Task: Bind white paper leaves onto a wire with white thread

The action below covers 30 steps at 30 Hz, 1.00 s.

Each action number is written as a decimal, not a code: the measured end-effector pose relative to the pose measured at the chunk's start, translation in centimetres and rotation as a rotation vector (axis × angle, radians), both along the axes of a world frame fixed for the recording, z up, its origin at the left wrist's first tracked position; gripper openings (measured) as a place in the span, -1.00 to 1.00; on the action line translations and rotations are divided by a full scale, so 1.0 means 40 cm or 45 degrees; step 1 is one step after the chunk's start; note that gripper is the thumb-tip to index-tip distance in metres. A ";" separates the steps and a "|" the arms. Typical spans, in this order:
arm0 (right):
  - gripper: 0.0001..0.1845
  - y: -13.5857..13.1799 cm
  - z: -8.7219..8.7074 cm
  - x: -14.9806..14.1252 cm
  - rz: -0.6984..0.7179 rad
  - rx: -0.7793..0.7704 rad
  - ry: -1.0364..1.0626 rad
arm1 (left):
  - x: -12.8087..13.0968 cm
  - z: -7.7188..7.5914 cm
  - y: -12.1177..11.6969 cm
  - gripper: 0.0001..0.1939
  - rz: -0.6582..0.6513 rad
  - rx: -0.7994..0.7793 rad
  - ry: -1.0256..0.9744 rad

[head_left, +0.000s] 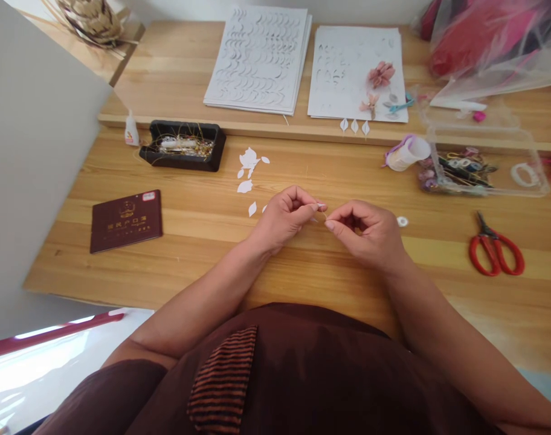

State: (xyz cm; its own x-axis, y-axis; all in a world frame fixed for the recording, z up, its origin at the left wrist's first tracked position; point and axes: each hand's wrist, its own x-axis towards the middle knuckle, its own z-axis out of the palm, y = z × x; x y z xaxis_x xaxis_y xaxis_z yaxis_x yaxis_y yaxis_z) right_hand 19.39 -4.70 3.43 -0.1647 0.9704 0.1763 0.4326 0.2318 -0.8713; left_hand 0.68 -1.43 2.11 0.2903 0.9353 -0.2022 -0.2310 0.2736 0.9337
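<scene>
My left hand (290,216) is closed in a pinch on a small white leaf-shaped cutout (320,205), mostly hidden by the fingers. Close beside it, thumb and forefinger of my right hand (366,232) pinch a fine thread or wire (325,215), which runs toward the cutout; its exact kind is too small to tell. To the left of my left hand lie several loose white leaf-shaped cutouts (245,186). Three more leaf shapes with dark centre lines (354,126) stick out along the shelf edge. A small white ring-shaped spool (402,222) sits just right of my right hand.
Red-handled scissors (496,254) and a clear plastic box (488,181) of small parts are at right, near a white roll (409,152). At left are a black tray (182,146), a glue bottle (131,130) and a maroon booklet (125,221). Paper stacks (260,57) occupy the raised shelf.
</scene>
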 end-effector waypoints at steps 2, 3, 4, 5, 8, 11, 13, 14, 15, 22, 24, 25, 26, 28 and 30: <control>-0.91 -0.001 0.004 0.001 -0.011 0.080 -0.012 | -0.001 -0.003 0.000 -0.80 -0.030 0.050 0.061; -0.91 -0.001 0.005 0.002 -0.028 0.108 -0.008 | -0.002 -0.005 0.000 -0.80 -0.057 0.075 0.076; -0.92 -0.001 0.006 0.004 -0.052 0.126 0.003 | -0.003 -0.006 0.000 -0.80 -0.087 0.097 0.081; -0.92 0.000 0.005 0.007 -0.080 0.136 0.019 | -0.004 -0.008 0.000 -0.79 -0.118 0.115 0.082; -0.92 0.009 0.000 0.013 -0.156 0.124 0.084 | -0.006 -0.008 -0.003 -0.78 -0.220 0.150 0.067; -0.92 0.022 -0.009 0.015 -0.191 0.065 0.150 | -0.008 0.001 -0.008 -0.79 -0.297 0.132 0.030; -0.92 0.029 -0.016 0.014 -0.196 0.009 0.183 | -0.007 0.009 -0.010 -0.78 -0.297 0.083 0.018; -0.92 0.031 -0.019 0.014 -0.195 -0.022 0.187 | -0.007 0.013 -0.010 -0.77 -0.277 0.055 0.017; -0.91 0.032 -0.022 0.014 -0.191 -0.051 0.183 | -0.006 0.016 -0.010 -0.76 -0.247 0.028 0.013; -0.91 0.010 -0.007 0.010 -0.079 -0.061 0.005 | 0.002 0.010 -0.001 -0.80 -0.001 -0.045 -0.038; -0.91 0.003 0.003 0.007 -0.053 -0.004 -0.024 | 0.002 0.006 0.000 -0.82 0.030 -0.016 -0.046; -0.91 0.001 0.006 0.005 -0.050 0.027 -0.032 | 0.002 0.004 0.000 -0.82 0.030 0.005 -0.038; -0.91 0.000 0.009 0.004 -0.052 0.058 -0.034 | 0.002 0.003 0.000 -0.82 0.019 0.028 -0.022; -0.92 -0.001 0.010 0.005 -0.061 0.106 -0.022 | 0.000 0.000 0.000 -0.81 -0.029 0.072 0.024; -0.94 0.001 0.008 0.008 -0.087 0.139 -0.003 | -0.002 -0.002 -0.001 -0.78 -0.085 0.109 0.066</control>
State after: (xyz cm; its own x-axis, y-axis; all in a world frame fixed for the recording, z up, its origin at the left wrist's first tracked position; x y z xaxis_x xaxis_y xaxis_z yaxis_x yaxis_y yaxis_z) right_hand 19.73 -4.65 3.75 -0.0995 0.9544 0.2813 0.4528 0.2952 -0.8413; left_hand 0.62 -1.47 2.02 0.3439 0.9287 -0.1384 -0.1661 0.2052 0.9645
